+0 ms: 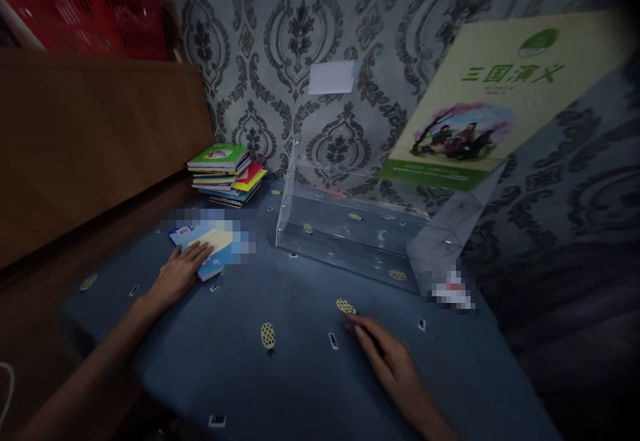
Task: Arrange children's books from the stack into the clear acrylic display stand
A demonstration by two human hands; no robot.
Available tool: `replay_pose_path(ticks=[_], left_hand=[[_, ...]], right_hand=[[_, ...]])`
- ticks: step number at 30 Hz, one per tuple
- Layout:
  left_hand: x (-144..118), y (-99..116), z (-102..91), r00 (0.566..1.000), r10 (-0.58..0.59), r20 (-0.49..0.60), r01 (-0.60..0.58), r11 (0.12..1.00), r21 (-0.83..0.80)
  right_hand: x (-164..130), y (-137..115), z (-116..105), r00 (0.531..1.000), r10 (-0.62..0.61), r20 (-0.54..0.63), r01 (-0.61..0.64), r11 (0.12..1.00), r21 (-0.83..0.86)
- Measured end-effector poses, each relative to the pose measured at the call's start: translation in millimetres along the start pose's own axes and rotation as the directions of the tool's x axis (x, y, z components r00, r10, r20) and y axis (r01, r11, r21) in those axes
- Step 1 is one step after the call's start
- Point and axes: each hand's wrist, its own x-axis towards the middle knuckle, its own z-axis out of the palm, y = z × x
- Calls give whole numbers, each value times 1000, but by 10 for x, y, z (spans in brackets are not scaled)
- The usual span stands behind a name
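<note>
On the blue worktop (300, 374), the left hand (180, 274) lies flat, grip open, fingers on a blue book (213, 251) near the book stack (227, 174); the right hand (387, 357) rests open and empty before a clear stand (350, 227) with a green book (495, 101) propped at its right end

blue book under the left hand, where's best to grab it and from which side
The blue book lies flat on the blue cloth, with the left hand resting on its near corner. Flat as it is, only its edges offer a hold. Probably best to come from the near left, slide the fingers under the near edge, and pinch with the thumb on the cover. The right hand rests apart on the cloth.
</note>
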Motion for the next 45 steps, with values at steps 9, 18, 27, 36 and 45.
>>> replay_pose_path(ticks=[9, 18, 27, 36, 45], left_hand=[[-117, 126, -87, 993, 118, 29, -118, 993, 12], [-389, 593, -276, 958, 283, 39, -284, 959, 21], [-355, 952, -416, 956, 279, -87, -292, 919, -264], [-16, 846, -842, 996, -82, -43, 37, 780, -625], [186, 695, -857, 973, -227, -29, 109, 571, -814]], right_hand=[[-14, 48, -14, 1000, -13, 15, 13, 1000, -16], [-11, 59, 10, 998, -56, -11, 55, 998, -16], [1, 6, -3, 999, -45, 15, 46, 998, -38], [-15, 12, 3, 998, -61, 31, 63, 997, -38], [-20, -12, -9, 999, -24, 49, 25, 999, -23]])
